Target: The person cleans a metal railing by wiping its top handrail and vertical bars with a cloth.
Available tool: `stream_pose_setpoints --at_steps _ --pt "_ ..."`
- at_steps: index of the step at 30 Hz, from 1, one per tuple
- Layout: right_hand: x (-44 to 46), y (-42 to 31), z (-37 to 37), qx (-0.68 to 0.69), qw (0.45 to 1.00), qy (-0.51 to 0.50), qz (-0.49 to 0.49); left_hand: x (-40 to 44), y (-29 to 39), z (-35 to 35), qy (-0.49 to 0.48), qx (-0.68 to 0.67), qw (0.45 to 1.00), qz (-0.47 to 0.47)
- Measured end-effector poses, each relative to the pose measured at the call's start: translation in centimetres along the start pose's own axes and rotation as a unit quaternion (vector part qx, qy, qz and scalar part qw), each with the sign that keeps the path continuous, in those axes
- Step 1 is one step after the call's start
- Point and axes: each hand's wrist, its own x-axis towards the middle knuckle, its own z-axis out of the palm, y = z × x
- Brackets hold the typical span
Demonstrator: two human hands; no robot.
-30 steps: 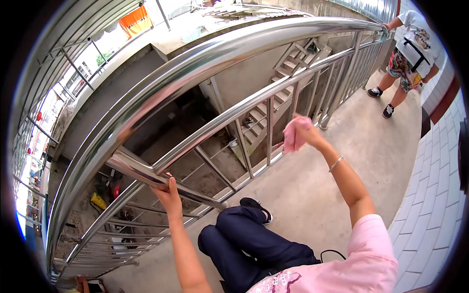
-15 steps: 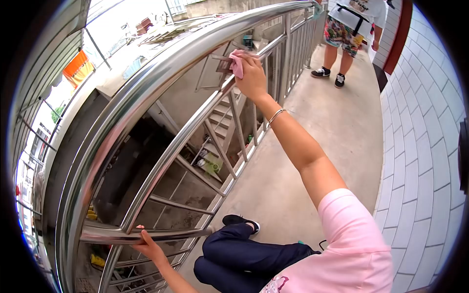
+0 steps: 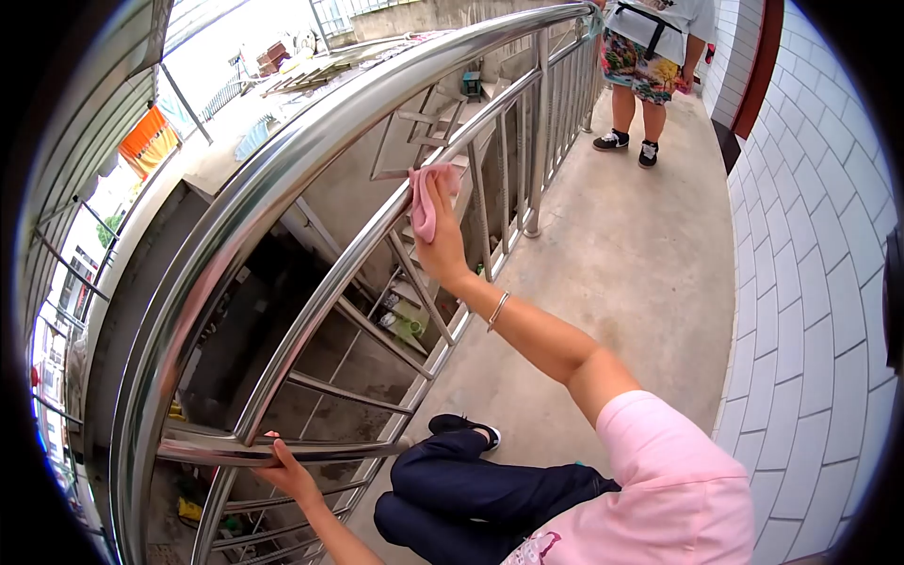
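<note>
A pink cloth [image 3: 435, 188] is pressed over the lower metal rail [image 3: 363, 247] of a shiny stainless-steel railing. My right hand [image 3: 443, 252] grips that cloth against the rail, arm stretched forward, a bracelet at the wrist. Lower left, my left hand [image 3: 290, 476] is closed round a thick horizontal railing post [image 3: 325, 454]; part of its fingers is hidden behind the metal. Above both hands curves the wide polished handrail [image 3: 282, 141].
Thin balusters [image 3: 424, 282] slope below the rail, with stairs and a lower yard beyond. A person [image 3: 650, 75] stands farther along the concrete walkway [image 3: 603, 254]. White brick wall [image 3: 800, 282] runs along the right. My bent legs [image 3: 480, 494] are beside the railing.
My right hand and the cloth have slid along the lower rail back toward me, down and left in view. My left hand stays at the post. The person has shifted slightly.
</note>
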Motion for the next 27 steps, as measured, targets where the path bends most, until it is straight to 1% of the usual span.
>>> stream_pose_setpoints --at_steps 2,4,5,6,7,8,10,11,12,13,14,15,16,17,18,19,20,22,23,25,26,27 --pt "-1.4 -0.7 -0.2 0.01 1.0 -0.017 0.014 0.1 -0.1 0.0 0.01 0.015 1.0 -0.001" --pt "-3.1 -0.5 -0.3 0.032 0.995 -0.078 0.045 0.1 -0.1 0.0 -0.014 -0.045 0.999 -0.005" --pt "-4.0 0.0 -0.7 -0.015 0.995 -0.095 0.013 0.1 -0.1 0.1 -0.013 -0.047 0.999 -0.003" --pt "-5.1 0.5 -1.2 -0.015 0.995 -0.094 0.011 0.0 -0.1 0.1 -0.014 -0.044 0.999 -0.006" --pt "-6.4 0.9 -1.7 0.131 0.943 -0.233 0.2 0.0 -0.1 0.0 -0.015 -0.041 0.999 -0.008" --pt "-7.2 1.5 -2.1 0.267 0.815 -0.355 0.371 0.0 0.0 0.1 -0.012 -0.041 0.999 -0.006" --pt "-9.0 4.9 -2.7 0.206 0.751 -0.399 0.485 0.0 0.3 0.3 -0.007 -0.079 0.997 -0.021" --pt "-8.3 4.2 -4.3 0.251 0.744 -0.397 0.475 0.1 0.4 0.3 -0.009 -0.08 0.996 -0.036" --pt "-8.5 3.2 -5.4 0.273 0.763 -0.327 0.486 0.2 0.0 0.3 -0.002 -0.076 0.996 -0.039" --pt "-7.2 1.9 -6.4 0.292 0.726 -0.324 0.532 0.5 -0.7 0.5 -0.004 -0.094 0.995 -0.032" --pt "-5.8 0.7 -7.6 0.253 0.747 -0.35 0.506 0.4 -1.5 0.2 -0.002 -0.109 0.994 -0.027" --pt "-6.1 3.2 -6.9 0.31 0.741 -0.369 0.467 0.2 -1.2 0.0 -0.003 -0.097 0.995 -0.023" --pt "-5.3 2.2 -7.1 0.339 0.749 -0.331 0.463 0.3 -0.8 0.1 -0.005 -0.086 0.996 -0.017" --pt "-3.8 0.2 -7.3 0.367 0.747 -0.318 0.454 0.3 -0.3 0.2 0.006 -0.077 0.997 -0.024" --pt "-2.0 -2.3 -8.1 0.333 0.759 -0.32 0.459 0.2 0.5 0.2 -0.003 -0.083 0.996 -0.022" --pt "-0.8 -3.5 -8.1 0.33 0.791 -0.325 0.401 0.0 1.1 0.2 -0.014 -0.091 0.996 -0.02" --pt "0.0 -4.2 -8.0 0.333 0.801 -0.32 0.381 -0.1 1.4 0.2 -0.007 -0.089 0.996 -0.026" --pt "1.5 -5.1 -7.2 0.398 0.791 -0.335 0.323 -0.3 1.6 0.4 -0.008 -0.102 0.994 -0.03" --pt "1.6 -5.1 -6.4 0.397 0.789 -0.339 0.324 -0.2 1.1 0.3 -0.01 -0.102 0.994 -0.037" --pt "1.1 -4.9 -4.2 0.392 0.815 -0.302 0.303 -0.1 0.9 0.3 -0.011 -0.103 0.994 -0.03" --pt "0.5 -4.7 -3.2 0.391 0.813 -0.305 0.306 -0.2 0.9 0.3 -0.016 -0.105 0.994 -0.02" --pt "-0.1 -4.7 -2.3 0.363 0.828 -0.284 0.319 -0.2 0.8 0.3 -0.016 -0.102 0.994 -0.024"
